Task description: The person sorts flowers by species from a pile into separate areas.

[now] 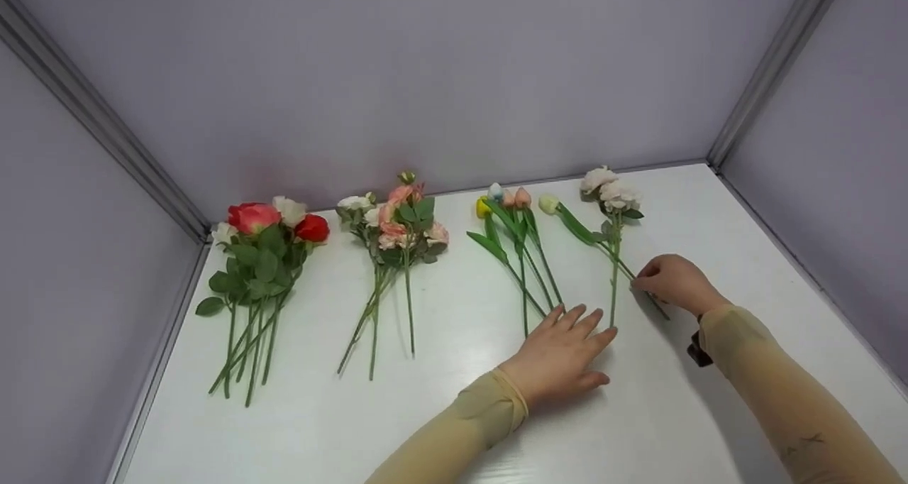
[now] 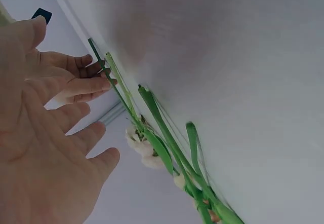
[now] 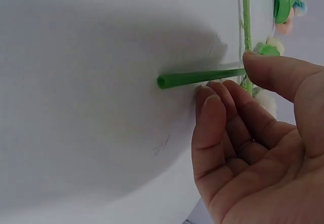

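A white tulip (image 1: 550, 204) with a green leaf lies slanted across the stem of a pale pink multi-headed flower (image 1: 618, 196). My right hand (image 1: 675, 283) pinches the tulip's stem near its lower end; the hollow stem end (image 3: 174, 80) juts past the fingers in the right wrist view. My left hand (image 1: 564, 360) is spread, palm down, over the lower ends of several tulips (image 1: 521, 199) in yellow, blue and pink. In the left wrist view its fingers (image 2: 83, 138) are straight and hold nothing. Whether they touch those stems cannot be told.
To the left lies a bunch of pink and white flowers (image 1: 397, 218). Farther left are red and white roses (image 1: 254, 219) with long stems. All lie on a white table (image 1: 454, 427) enclosed by grey walls (image 1: 454, 79) at the back and sides.
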### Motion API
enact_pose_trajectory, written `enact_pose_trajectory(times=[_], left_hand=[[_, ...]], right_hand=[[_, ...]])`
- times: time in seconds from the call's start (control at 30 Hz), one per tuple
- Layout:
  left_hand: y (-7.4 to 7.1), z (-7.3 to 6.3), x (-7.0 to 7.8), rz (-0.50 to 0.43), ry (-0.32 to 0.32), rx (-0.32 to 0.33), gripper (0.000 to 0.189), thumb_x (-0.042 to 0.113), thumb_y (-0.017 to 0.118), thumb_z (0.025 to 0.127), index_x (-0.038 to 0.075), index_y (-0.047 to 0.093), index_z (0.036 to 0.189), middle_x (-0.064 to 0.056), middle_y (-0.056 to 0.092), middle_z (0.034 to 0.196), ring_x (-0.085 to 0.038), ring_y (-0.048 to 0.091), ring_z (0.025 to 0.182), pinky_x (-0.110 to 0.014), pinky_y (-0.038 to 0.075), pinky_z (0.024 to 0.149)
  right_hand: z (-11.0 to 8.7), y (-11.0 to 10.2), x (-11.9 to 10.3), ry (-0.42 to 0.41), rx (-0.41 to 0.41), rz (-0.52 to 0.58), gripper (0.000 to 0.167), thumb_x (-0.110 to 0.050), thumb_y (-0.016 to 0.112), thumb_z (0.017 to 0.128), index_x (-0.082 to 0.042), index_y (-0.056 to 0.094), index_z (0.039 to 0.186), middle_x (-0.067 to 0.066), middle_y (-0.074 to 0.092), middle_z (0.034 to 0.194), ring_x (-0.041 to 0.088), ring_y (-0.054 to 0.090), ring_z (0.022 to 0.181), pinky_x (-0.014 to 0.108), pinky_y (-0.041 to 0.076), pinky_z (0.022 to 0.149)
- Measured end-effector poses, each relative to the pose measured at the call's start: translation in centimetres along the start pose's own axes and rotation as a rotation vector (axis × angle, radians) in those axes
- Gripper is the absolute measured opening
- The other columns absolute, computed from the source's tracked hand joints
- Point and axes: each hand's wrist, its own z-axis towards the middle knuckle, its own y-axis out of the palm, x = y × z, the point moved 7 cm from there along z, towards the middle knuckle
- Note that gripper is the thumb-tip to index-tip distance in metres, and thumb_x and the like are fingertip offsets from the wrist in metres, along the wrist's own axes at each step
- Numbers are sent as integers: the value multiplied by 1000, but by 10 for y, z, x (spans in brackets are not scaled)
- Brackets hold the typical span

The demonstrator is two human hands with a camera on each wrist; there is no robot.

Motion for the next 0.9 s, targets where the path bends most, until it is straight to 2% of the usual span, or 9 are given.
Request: enact_pose_trajectory(times=[0.17,0.3,0.43,0.57,0.63,0.73,0.83,0.9], left_hand=[[2,2,12,-10,23,-6,69,65,50,100,30,39,159,1,34,164,-23,29,150,-44,24,123],[0,-1,13,-44,26,-12,68,64,49,101,30,39,159,2,34,164,-22,29,151,-43,23,123],[-1,-4,7,-101,24,-13,66,62,46,103,29,38,160,1,33,164,-22,28,151,-41,21,124],[-6,-8,-8,-171,5,37,61,56,46,106,24,41,158,-1,38,162,-21,34,149,-38,24,123],[-12,-10,-19,-226,-25,86,57,50,47,107,22,45,156,-1,43,159,-20,39,146,-35,28,121],[-22,-15,-40,-355,-110,172,49,42,51,108,19,53,151,-1,51,153,-18,46,140,-32,35,117],[-31,-23,-62,-549,-228,259,43,38,54,107,18,58,146,1,56,148,-16,50,137,-32,41,113],[-35,-31,-78,-710,-316,311,41,38,55,107,19,61,144,3,58,145,-14,52,134,-33,43,111]], right_hand=[[2,3,-1,6,6,-2,32,-26,69,94,4,68,108,12,66,94,22,61,81,35,52,67],[1,3,-3,6,17,8,27,-21,69,94,4,69,105,11,66,89,21,60,77,34,50,65],[-1,3,-4,-16,30,32,25,-20,68,95,3,70,104,9,65,83,20,58,73,34,48,63],[-8,1,-9,-45,48,107,27,-21,67,98,4,70,109,12,67,88,20,60,76,34,52,66],[-11,-1,-15,-62,62,162,29,-22,66,99,5,69,112,15,68,94,21,63,80,34,55,70],[-17,0,-29,-92,79,244,33,-24,66,101,5,67,115,20,68,101,23,65,83,38,58,75],[-22,6,-49,-134,106,302,35,-29,68,100,2,68,115,21,69,103,23,66,84,40,59,78],[-26,13,-65,-170,118,355,35,-31,69,100,0,68,114,19,69,101,23,67,84,41,60,78]])
